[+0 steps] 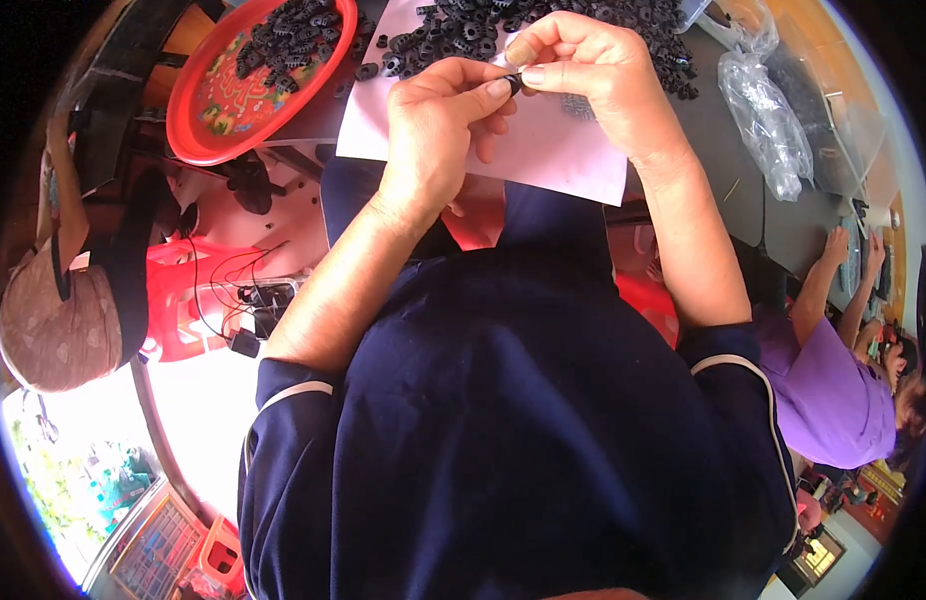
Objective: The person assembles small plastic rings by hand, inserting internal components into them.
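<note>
Above the near part of a pink sheet (563,168), my two hands meet fingertip to fingertip. My left hand (430,118) is closed, with a small black plastic part (515,82) pinched between thumb and forefinger. My right hand (608,85) is also closed, its thumb and forefinger pressed together right at that part; whatever is between them is too small to make out. Many similar black parts (438,45) lie heaped on the sheet beyond my hands. Partly behind my right hand sits a patch of tiny greyish pieces (577,106).
A red oval tray (183,125) with more black parts stands at the left. Clear plastic bags (768,125) lie on the dark table at the right. A person in a purple top (823,395) works farther right. Black cables (245,342) are low on the left.
</note>
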Tool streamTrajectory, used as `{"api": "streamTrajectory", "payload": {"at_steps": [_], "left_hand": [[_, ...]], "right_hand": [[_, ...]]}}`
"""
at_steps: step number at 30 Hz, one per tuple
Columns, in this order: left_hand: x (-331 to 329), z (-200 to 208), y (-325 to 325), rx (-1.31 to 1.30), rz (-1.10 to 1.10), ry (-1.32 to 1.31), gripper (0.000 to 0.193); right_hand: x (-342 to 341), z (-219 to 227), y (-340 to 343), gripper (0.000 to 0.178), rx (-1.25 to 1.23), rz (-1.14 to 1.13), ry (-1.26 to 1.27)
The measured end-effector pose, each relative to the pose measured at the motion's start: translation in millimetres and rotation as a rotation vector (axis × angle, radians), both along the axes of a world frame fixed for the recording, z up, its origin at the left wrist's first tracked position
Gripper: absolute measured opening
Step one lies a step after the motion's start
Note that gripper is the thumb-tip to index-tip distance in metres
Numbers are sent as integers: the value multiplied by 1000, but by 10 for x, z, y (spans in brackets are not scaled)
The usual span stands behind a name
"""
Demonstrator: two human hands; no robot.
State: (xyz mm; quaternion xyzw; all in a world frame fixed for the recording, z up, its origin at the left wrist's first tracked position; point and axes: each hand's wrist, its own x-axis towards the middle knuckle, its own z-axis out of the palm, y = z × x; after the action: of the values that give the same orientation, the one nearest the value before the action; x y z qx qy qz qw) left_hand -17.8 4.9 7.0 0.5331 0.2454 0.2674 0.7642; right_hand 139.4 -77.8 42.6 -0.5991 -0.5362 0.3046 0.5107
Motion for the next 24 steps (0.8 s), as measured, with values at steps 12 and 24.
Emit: {"api": "streamTrajectory", "payload": {"at_steps": [12, 24], "left_hand": [[23, -49, -86, 100, 72, 6, 14], [44, -85, -98, 208, 66, 62, 14]], "right_hand": [[-52, 9, -44, 11, 9, 7, -83], [-157, -40, -100, 17, 28, -154, -437]]}}
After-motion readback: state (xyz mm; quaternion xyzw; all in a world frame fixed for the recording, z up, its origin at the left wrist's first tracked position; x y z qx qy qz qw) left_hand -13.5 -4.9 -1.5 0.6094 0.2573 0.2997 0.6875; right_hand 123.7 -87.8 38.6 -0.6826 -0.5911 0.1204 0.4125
